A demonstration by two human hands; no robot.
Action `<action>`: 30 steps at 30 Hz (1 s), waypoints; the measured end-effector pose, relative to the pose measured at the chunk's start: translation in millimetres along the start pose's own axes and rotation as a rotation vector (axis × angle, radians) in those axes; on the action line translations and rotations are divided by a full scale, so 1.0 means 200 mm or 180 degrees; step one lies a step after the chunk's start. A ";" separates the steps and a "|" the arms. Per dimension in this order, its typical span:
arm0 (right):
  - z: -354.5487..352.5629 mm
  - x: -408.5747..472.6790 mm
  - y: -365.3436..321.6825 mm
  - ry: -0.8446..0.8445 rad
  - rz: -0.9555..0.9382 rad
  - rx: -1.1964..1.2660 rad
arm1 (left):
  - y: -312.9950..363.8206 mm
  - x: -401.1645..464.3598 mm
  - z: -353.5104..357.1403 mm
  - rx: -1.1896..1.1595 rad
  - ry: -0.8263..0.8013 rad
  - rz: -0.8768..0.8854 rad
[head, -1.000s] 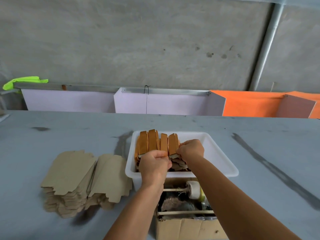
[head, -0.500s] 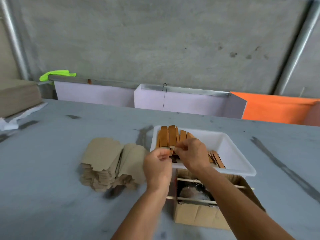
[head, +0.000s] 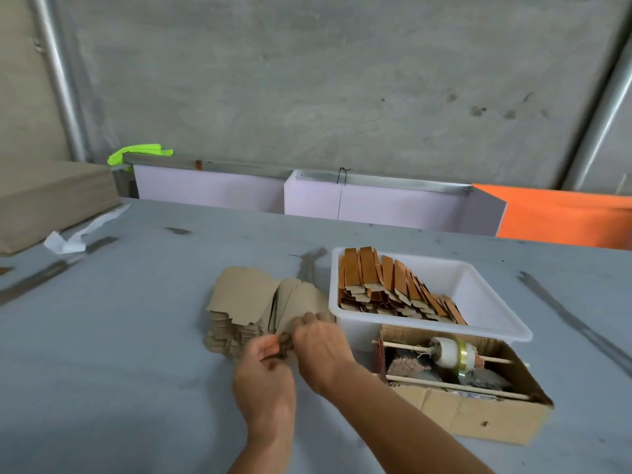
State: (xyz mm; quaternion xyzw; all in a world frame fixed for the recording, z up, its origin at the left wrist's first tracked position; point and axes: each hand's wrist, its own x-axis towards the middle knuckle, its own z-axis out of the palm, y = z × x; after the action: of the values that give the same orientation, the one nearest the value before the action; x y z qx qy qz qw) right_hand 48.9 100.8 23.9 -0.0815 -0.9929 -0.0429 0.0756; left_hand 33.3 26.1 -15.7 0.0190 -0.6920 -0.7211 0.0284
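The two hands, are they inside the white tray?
No, the left hand and the right hand pinch a small brown piece at the stack of card blanks, left of the white tray.

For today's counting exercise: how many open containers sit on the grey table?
2: a white tub holding orange-brown pieces, and a cardboard box just in front of it. None seems hidden.

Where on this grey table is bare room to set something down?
Widest: left of the stack of flat brown cardboard blanks. Also right of the white plastic tub. Crowded between them, where left hand and right hand work.
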 end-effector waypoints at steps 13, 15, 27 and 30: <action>-0.01 -0.02 -0.05 0.0191 0.0126 -0.0265 | 0.02 -0.03 -0.09 -0.0205 -0.0133 -0.0308; -0.02 -0.03 -0.04 0.0282 0.0170 -0.0289 | 0.02 -0.04 -0.10 -0.0177 -0.0162 -0.0340; -0.07 -0.06 -0.04 0.0918 0.0018 -0.0264 | 0.00 -0.04 -0.09 -0.0143 -0.0259 -0.0315; -0.09 -0.07 -0.03 0.1403 0.0094 -0.0209 | 0.00 -0.03 -0.09 -0.0159 -0.0241 -0.0276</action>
State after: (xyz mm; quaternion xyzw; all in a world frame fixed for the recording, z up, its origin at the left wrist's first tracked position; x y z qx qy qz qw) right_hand 64.2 91.6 39.9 -0.0871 -0.9491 -0.0908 0.2887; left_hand 40.6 8.0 -17.3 0.0210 -0.6729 -0.7389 -0.0287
